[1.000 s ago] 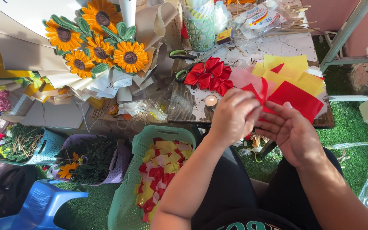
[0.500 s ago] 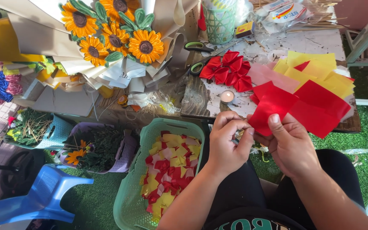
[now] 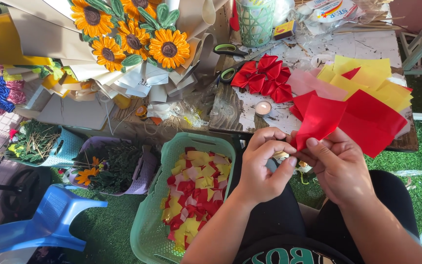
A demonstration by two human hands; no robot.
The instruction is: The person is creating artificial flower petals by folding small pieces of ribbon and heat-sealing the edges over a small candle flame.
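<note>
Red paper piece (image 3: 318,120) upright, slightly tilted

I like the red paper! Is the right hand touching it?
Touching. The head view shows the right hand with its thumb pressed on the red paper square.

A small yellow box (image 3: 285,30) with a dark printed face lay on the counter (image 3: 357,46), just right of the green mesh cup (image 3: 256,22). Farther right of that cup, at the counter's top edge, sat a clear plastic packet (image 3: 330,11) bearing a white label with red, blue and yellow print. Its contents could not be told.
</note>
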